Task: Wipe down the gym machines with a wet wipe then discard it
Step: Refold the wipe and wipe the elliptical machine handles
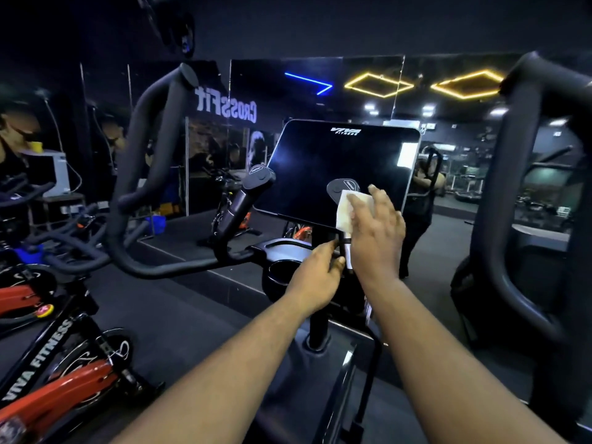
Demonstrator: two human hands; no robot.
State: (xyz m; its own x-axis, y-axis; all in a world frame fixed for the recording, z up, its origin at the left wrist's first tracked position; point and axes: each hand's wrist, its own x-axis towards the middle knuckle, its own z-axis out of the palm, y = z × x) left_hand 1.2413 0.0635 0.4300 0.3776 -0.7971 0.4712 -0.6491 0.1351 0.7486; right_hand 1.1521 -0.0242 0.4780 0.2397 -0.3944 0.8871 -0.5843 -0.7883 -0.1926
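White, folded wet wipe [347,210] wraps the machine's right handle [343,190].

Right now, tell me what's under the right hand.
The right hand presses a white wet wipe against the machine's inner handle. Only the handle's rounded top cap shows above the wipe. The grip below is mostly covered by wipe and hand.
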